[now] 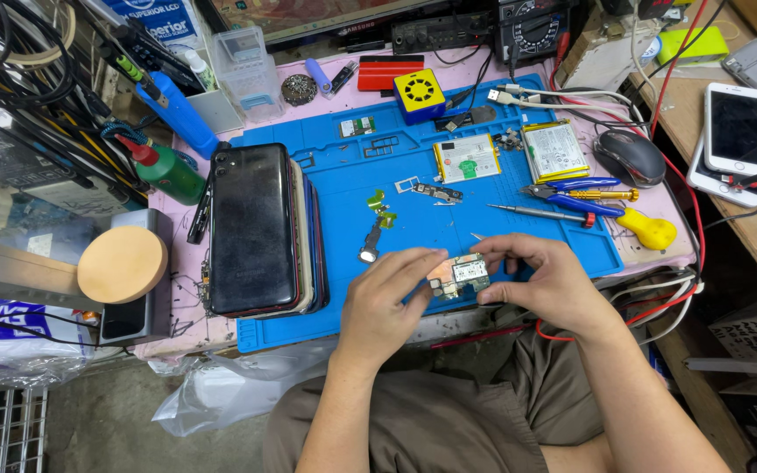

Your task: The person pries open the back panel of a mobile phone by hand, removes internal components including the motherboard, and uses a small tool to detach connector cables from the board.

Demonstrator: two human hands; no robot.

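A small phone circuit board (461,273) is pinched between both hands just above the near edge of the blue work mat (449,158). My left hand (387,302) grips its left end with the fingertips. My right hand (543,278) holds its right end between thumb and fingers. Small flex parts and a tiny round camera module (368,253) lie on the mat left of the board. Two phone batteries (467,158) rest at the back of the mat.
A stack of phones (254,229) stands at the mat's left. Blue pliers (571,194), a thin screwdriver (536,211) and a yellow-handled tool (650,229) lie at the right. A mouse (630,156), cables, bottles (164,166) and a wooden disc (122,264) surround the mat. More phones (736,131) sit far right.
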